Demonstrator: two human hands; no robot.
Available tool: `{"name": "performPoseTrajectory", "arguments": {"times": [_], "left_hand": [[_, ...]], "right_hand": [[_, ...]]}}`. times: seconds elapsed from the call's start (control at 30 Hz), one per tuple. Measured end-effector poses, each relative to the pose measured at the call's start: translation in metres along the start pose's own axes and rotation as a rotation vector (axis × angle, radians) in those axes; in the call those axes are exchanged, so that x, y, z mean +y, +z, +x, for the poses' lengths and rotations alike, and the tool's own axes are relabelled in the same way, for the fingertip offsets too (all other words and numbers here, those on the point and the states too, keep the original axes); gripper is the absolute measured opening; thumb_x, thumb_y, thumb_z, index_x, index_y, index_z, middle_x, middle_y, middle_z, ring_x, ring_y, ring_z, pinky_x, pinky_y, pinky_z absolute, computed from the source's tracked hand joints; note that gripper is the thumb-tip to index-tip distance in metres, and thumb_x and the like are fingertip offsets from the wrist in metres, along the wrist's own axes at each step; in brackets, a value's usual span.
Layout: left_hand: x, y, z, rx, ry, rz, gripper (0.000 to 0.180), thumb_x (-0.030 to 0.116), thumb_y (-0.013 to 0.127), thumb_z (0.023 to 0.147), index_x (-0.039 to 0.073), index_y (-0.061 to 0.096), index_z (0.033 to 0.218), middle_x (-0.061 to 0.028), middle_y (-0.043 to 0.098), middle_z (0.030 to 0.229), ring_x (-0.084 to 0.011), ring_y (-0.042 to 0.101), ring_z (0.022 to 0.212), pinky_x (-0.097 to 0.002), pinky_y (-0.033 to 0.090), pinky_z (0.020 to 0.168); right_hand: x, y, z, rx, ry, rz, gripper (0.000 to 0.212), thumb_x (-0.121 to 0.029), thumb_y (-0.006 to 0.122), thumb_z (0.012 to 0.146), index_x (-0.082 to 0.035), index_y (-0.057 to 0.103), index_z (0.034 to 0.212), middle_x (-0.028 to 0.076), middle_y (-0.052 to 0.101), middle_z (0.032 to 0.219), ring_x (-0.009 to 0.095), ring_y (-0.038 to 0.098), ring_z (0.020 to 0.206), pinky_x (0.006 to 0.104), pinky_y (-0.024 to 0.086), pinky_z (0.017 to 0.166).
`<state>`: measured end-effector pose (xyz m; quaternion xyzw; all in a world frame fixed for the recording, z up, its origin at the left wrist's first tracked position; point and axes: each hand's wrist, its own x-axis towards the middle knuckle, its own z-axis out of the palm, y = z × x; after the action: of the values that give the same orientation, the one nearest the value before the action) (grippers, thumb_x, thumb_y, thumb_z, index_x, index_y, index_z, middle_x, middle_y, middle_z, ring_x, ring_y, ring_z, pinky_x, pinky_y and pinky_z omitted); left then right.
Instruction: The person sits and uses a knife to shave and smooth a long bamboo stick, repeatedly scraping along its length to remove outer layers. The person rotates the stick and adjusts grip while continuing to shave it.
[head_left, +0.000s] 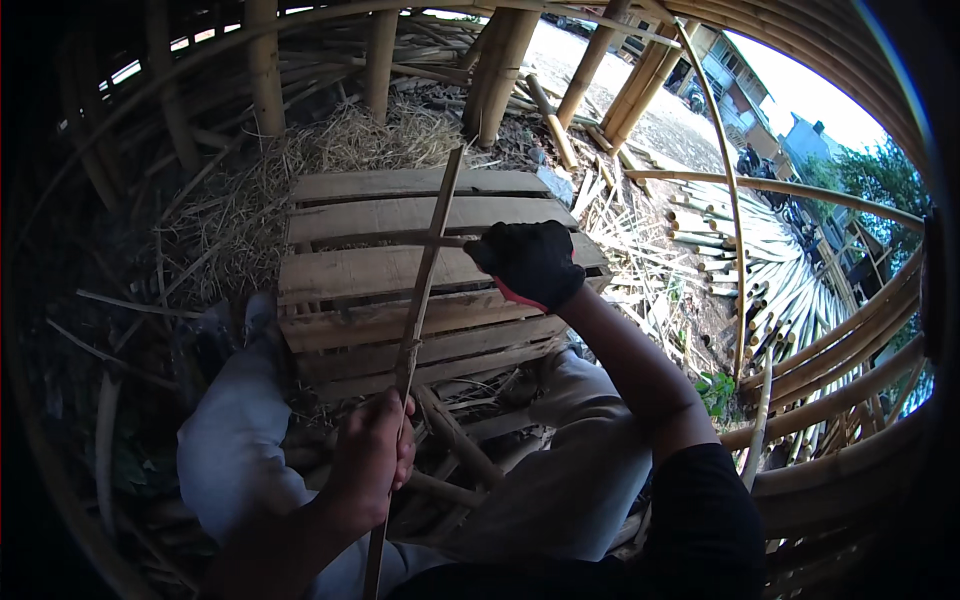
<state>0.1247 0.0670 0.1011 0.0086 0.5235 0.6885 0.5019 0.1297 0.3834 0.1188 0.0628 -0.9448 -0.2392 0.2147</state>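
Observation:
My bare left hand [376, 448] is closed around a long, narrow bamboo strip [427, 268]. The strip slants up and away over a slatted wooden crate [400, 215], its lower end passing down between my legs. In a black glove with a reddish cuff edge, my right hand [530, 262] is closed on the handle of a long-bladed knife [447, 241]. Its dark blade points left and crosses the strip above the crate's slats. Whether the edge bites into the strip, I cannot tell. A rough node or frayed spot shows on the strip just above my left hand.
Dry shavings [390, 135] lie heaped beyond the crate. Upright bamboo posts [497, 75] stand behind it. Cut bamboo poles [790, 285] are piled on the ground at right, past a bamboo railing [840, 385]. Loose bamboo pieces [455, 435] lie around my legs.

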Motion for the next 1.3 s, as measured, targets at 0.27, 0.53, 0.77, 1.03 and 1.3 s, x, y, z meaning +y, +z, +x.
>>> {"name": "performPoseTrajectory", "arguments": {"times": [0.27, 0.53, 0.77, 1.03, 1.3], "left_hand": [[-0.006, 0.004, -0.001, -0.070, 0.030, 0.003, 0.026, 0.031, 0.037, 0.107, 0.009, 0.049, 0.098, 0.0025, 0.041, 0.060, -0.0065, 0.035, 0.039, -0.0237, 0.029, 0.036], [-0.009, 0.001, 0.000, -0.107, -0.035, -0.035, 0.029, 0.033, 0.034, 0.107, 0.010, 0.048, 0.096, 0.0024, 0.040, 0.059, -0.0070, 0.034, 0.039, -0.0236, 0.028, 0.036], [-0.012, -0.001, 0.001, -0.009, 0.029, 0.123, 0.033, 0.037, 0.038, 0.108, 0.011, 0.051, 0.092, 0.0030, 0.043, 0.059, -0.0051, 0.036, 0.042, -0.0228, 0.031, 0.038], [-0.009, 0.003, -0.005, 0.071, 0.077, 0.175, 0.035, 0.038, 0.041, 0.108, 0.010, 0.052, 0.089, 0.0037, 0.043, 0.058, -0.0044, 0.038, 0.043, -0.0228, 0.033, 0.039], [-0.012, 0.001, 0.001, 0.079, 0.055, 0.156, 0.034, 0.037, 0.044, 0.107, 0.010, 0.053, 0.090, 0.0042, 0.044, 0.059, -0.0040, 0.038, 0.044, -0.0229, 0.034, 0.039]], "right_hand": [[0.008, -0.002, 0.007, -0.038, 0.249, 0.258, 0.022, -0.035, 0.058, 0.095, -0.020, 0.069, 0.083, 0.006, 0.069, 0.078, 0.027, 0.068, 0.065, 0.0419, 0.049, 0.053], [0.011, -0.009, 0.017, -0.108, 0.230, 0.276, 0.023, -0.036, 0.056, 0.097, -0.019, 0.069, 0.089, 0.007, 0.070, 0.079, 0.026, 0.069, 0.068, 0.0428, 0.052, 0.057], [-0.011, -0.013, 0.002, -0.091, -0.043, 0.581, 0.020, -0.031, 0.063, 0.092, -0.016, 0.068, 0.081, 0.007, 0.067, 0.072, 0.031, 0.067, 0.066, 0.0398, 0.052, 0.061], [-0.017, -0.008, 0.008, 0.081, -0.234, 0.299, 0.016, -0.029, 0.067, 0.086, -0.016, 0.068, 0.077, 0.006, 0.062, 0.068, 0.029, 0.063, 0.059, 0.0413, 0.048, 0.050], [-0.010, 0.009, 0.005, 0.015, -0.284, 0.299, 0.019, -0.034, 0.057, 0.096, -0.021, 0.072, 0.098, 0.002, 0.066, 0.073, 0.024, 0.066, 0.060, 0.0390, 0.047, 0.049]]}}
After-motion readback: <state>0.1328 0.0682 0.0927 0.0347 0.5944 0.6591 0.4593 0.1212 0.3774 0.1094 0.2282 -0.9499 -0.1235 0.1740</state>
